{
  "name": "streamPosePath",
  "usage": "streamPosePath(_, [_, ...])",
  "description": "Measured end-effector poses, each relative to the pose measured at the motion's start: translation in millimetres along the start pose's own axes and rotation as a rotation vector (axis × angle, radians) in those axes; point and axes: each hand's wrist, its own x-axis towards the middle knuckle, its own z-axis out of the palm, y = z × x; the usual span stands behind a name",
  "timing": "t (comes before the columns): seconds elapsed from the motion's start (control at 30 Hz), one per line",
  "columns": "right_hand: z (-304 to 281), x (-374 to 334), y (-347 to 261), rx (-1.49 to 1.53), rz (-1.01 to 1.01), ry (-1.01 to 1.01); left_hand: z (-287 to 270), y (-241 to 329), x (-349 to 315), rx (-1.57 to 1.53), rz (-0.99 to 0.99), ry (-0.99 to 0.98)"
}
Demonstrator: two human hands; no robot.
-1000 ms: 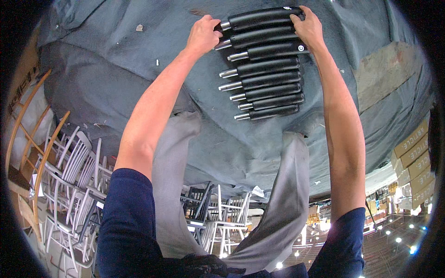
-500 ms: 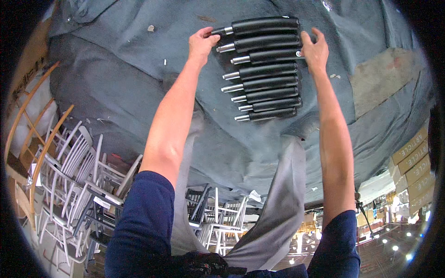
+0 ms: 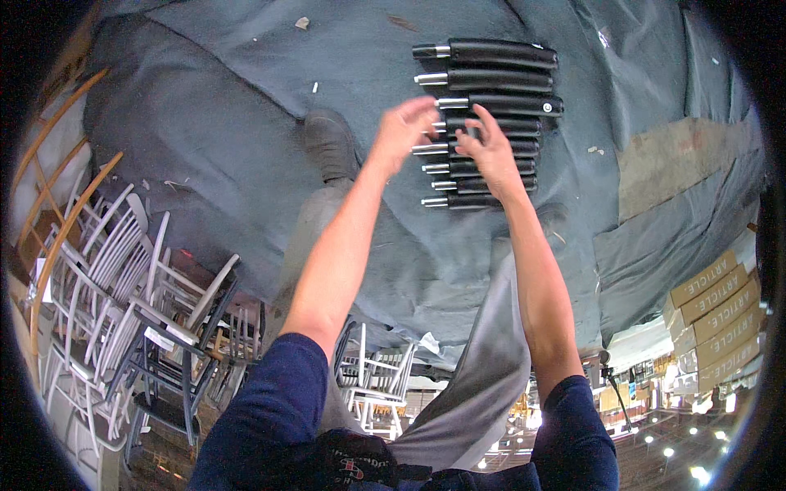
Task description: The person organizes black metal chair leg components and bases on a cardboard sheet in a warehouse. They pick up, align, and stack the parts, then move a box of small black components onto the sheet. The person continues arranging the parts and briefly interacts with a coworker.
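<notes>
Several black gas lift cylinders (image 3: 503,79) with shiny silver rods lie side by side in a column on a dark blue-grey cloth (image 3: 237,123). Their rods point left. The third one from the far end (image 3: 524,105) sits a little farther right than its neighbours and shows a round silver end button. My left hand (image 3: 401,135) hovers by the rod ends, its fingers apart and slightly blurred. Over the middle cylinders is my right hand (image 3: 491,155), fingers spread, hiding parts of the ones beneath. Neither hand appears to grip anything.
My grey shoe (image 3: 327,147) stands on the cloth left of the cylinders. Stacked chairs (image 3: 123,262) crowd the left side, with white chairs (image 3: 377,376) behind my legs. Brown cartons (image 3: 716,315) are piled at right. A tan patch (image 3: 684,159) and paper scraps lie on the cloth.
My left hand has left the rod tip of the farthest cylinder and come nearer and right. My right hand has left the cylinders' right ends and moved left. The view has shifted somewhat.
</notes>
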Motion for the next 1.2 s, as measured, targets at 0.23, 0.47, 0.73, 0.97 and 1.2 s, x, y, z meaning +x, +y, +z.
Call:
streamPosePath(0.23, [49,11,-26,-0.518,-0.38,-0.239,7,-20,-8,-0.212,-0.058,0.002])
streamPosePath(0.47, [-54,62,-3,-0.854,-0.488,0.59,-46,-16,50,0.954,0.291,0.264])
streamPosePath(0.73, [-96,112,-10,-0.864,-0.053,0.423,-44,-14,89,1.052,0.639,0.198])
streamPosePath(0.97, [-113,117,25,-0.769,-0.184,0.407,-26,0,96,1.189,0.746,0.07])
streamPosePath(1.2, [-114,116,16,-0.623,-0.268,0.387,0,-10,99,1.047,0.62,0.164])
